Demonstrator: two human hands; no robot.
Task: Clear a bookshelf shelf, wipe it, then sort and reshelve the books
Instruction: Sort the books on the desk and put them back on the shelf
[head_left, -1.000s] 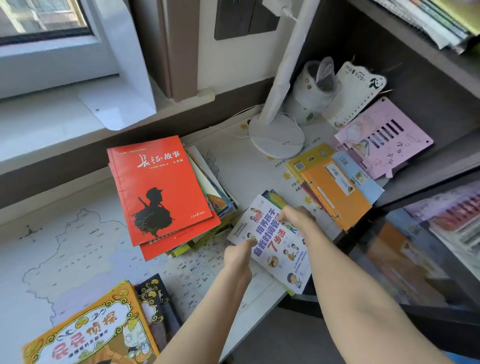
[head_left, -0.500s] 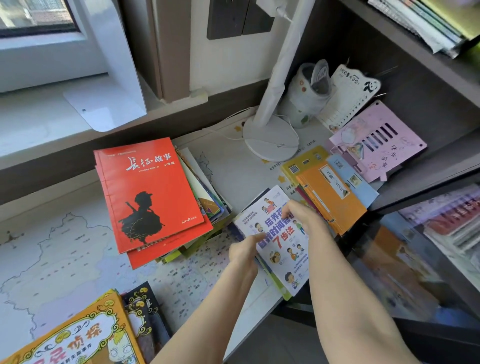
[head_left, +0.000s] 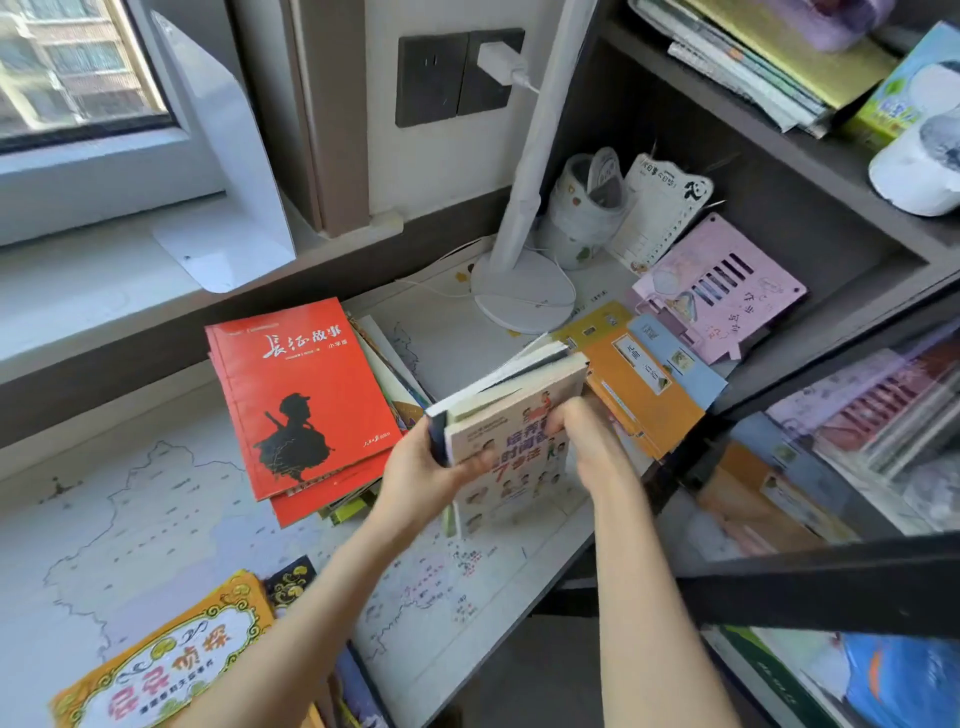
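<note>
A small stack of books (head_left: 511, 415), topped by a white book with cartoon figures, is lifted and tilted above the desk. My left hand (head_left: 421, 475) grips its left edge, thumb on the cover. My right hand (head_left: 584, 436) holds its right side with fingers curled over the cover. To the left a pile of books topped by a red book (head_left: 298, 395) lies on the desk. Orange and blue booklets (head_left: 649, 384) lie to the right at the shelf's mouth.
A white lamp base (head_left: 524, 296) stands behind the held books, with a paper cup (head_left: 584, 218) and a pink card (head_left: 722, 291) beside it in the shelf. A yellow cartoon book (head_left: 166, 660) lies at the near left. A dark shelf frame (head_left: 810, 587) crosses the right side.
Both hands have closed on the white-covered stack and lifted it off the desk, tilting its far end up. The view has dipped closer to the desk.
</note>
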